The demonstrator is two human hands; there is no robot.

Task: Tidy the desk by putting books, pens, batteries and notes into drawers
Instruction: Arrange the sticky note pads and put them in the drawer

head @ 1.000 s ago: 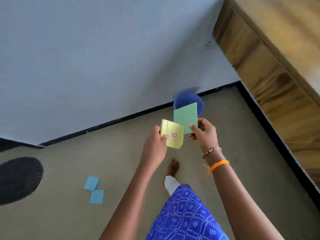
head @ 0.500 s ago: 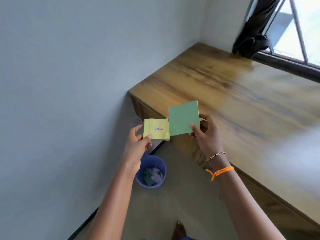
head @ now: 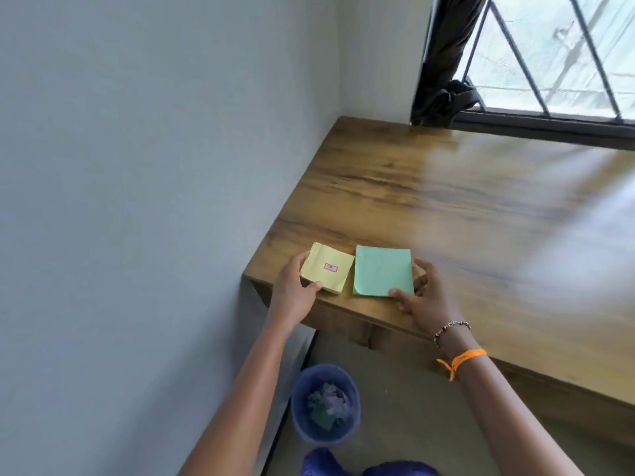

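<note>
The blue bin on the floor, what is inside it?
The blue bin holds crumpled paper, greyish, with a darker green piece lower down. What lies beneath these pieces is covered, so the bottom of the bin cannot be seen.

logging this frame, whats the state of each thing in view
yellow note pad: lying on the desk corner, left hand gripping it
green note pad: flat on the desk beside the yellow one, near corner curled
left hand: fingers and thumb curled round the yellow pad
right hand: thumb and fingers at the green pad's edge
desk: no drawer in view
blue bin: on the floor, crumpled paper inside
</note>
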